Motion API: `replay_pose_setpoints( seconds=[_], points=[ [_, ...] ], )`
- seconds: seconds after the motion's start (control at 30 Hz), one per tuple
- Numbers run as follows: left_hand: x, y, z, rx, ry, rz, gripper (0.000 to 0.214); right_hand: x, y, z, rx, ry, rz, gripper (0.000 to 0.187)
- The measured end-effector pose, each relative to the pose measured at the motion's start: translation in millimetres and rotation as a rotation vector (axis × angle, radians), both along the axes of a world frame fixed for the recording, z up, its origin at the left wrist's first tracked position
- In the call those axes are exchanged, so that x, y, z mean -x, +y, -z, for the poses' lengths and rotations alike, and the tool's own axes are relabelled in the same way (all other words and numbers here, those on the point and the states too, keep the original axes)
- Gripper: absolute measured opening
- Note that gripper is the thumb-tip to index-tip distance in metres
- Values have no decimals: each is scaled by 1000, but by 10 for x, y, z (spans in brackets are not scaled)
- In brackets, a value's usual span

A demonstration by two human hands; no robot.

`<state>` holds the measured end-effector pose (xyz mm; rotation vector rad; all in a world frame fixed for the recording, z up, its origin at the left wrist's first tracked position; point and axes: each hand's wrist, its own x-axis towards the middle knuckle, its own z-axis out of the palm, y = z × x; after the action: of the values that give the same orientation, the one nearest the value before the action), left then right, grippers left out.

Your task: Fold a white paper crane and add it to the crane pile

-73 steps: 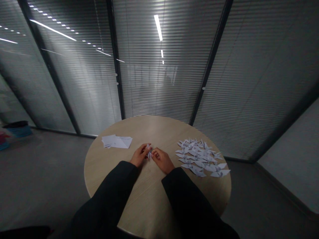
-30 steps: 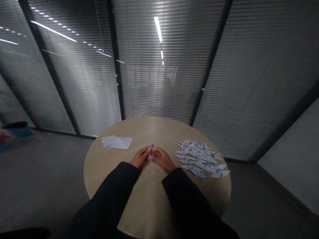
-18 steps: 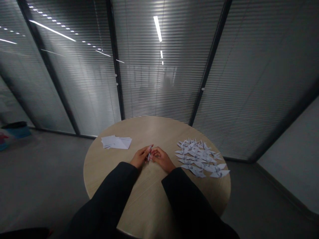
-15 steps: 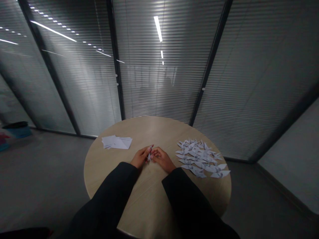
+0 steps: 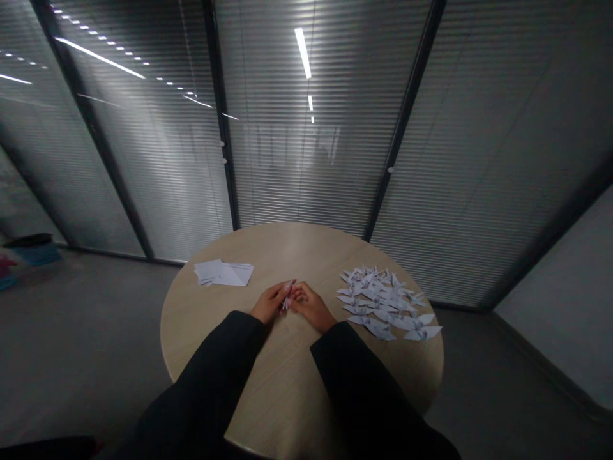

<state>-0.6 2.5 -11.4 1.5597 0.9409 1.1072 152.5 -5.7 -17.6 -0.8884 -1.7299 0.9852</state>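
A small folded piece of white paper (image 5: pixel 286 304) sits between the fingertips of the two hands, just on the twelve o'clock side of the middle of the round wooden table (image 5: pixel 292 383). The left hand (image 5: pixel 271 300) pinches it from nine o'clock, its thumb lying along the top and pointing toward one o'clock. The right hand (image 5: pixel 310 305) meets it from three o'clock, thumb and curled fingers drawn narrow on the paper's edge. Only a slim, pale part shows in the gap – the fingers hide the rest, so its exact shape cannot be told.

Around the hands, a loose stack of white sheets (image 5: pixel 234 275) lies at ten o'clock, apart from the left hand. At three o'clock, well clear of the right hand, spreads a crowded group of folded paper cranes (image 5: pixel 378 305), wings outstretched and many overlapping. Dark sleeves cover parts of the near tabletop: the left sleeve (image 5: pixel 205 377) at seven o'clock, the right sleeve (image 5: pixel 368 383) at five. Beyond the table, a glazed partition with blinds (image 5: pixel 306 185) stands at twelve – and a blue bin (image 5: pixel 38 253) rests on the floor between nine and ten.
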Motion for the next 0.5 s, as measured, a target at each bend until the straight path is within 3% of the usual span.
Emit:
replay_pose_setpoints(
  seconds=[0.5],
  points=[
    [-11,-6,-4,-21,50,22,83,1,-9,-8,-24,-45,-9,24]
  ],
)
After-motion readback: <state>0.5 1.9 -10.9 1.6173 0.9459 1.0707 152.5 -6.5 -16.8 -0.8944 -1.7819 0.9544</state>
